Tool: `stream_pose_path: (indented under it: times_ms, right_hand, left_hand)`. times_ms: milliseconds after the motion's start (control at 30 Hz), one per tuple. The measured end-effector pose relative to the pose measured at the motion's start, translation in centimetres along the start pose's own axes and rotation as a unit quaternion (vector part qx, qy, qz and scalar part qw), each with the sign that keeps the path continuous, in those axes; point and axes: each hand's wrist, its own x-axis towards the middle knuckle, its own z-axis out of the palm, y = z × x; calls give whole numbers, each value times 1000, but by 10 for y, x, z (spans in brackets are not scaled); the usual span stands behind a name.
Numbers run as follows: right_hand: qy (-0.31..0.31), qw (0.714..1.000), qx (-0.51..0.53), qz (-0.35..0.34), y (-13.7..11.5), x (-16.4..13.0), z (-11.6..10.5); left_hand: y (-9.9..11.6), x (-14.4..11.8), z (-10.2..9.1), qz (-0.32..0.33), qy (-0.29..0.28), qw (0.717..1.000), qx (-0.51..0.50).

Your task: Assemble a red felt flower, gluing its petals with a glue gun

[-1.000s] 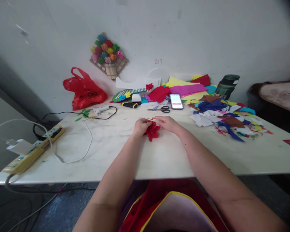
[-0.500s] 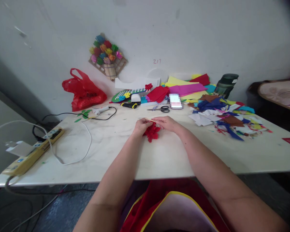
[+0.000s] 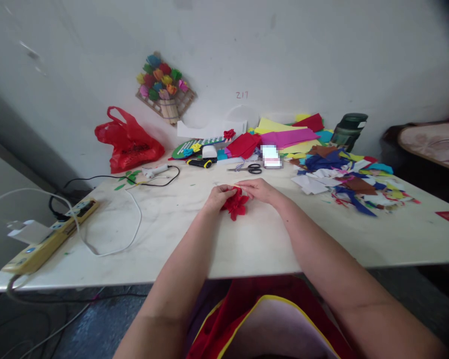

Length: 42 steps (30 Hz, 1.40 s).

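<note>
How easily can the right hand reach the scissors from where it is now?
Probably yes. The right hand is at the red flower, and the scissors lie just beyond it, with only bare table between.

Single head-worn view, facing forward and down, close over the table (image 3: 247,249), wall behind
</note>
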Motion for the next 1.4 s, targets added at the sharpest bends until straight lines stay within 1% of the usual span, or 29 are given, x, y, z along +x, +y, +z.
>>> stream_pose_path:
  times_ms: [200, 333, 433, 567, 667, 800, 1067, 1400]
  right_hand:
    - [-14, 1000, 21, 17, -3, -2, -3]
    - [-35, 998, 16, 39, -6, -4, -5]
    - [-51, 997, 19, 47, -2, -3, -5]
    - [-52, 998, 16, 27, 1, -2, -4]
    - [-45, 999, -1, 15, -2, -3, -4]
    - [-27, 999, -44, 6, -9, -5, -4]
    - [-12, 990, -136, -15, -14, -6, -5]
    - [-13, 986, -163, -30, -14, -6, -5]
  left_hand:
    - [0, 0, -2, 7, -9, 1000, 3]
    - [0, -1, -1, -1, -2, 1000, 23]
    - [1, -1, 0, -6, 3, 999, 35]
    - [2, -2, 0, -7, 10, 999, 40]
    - [2, -2, -1, -14, 5, 999, 33]
    - [2, -2, -2, -25, 3, 1000, 12]
    - [0, -2, -2, -8, 0, 1000, -12]
    - [1, -1, -2, 2, 11, 1000, -8]
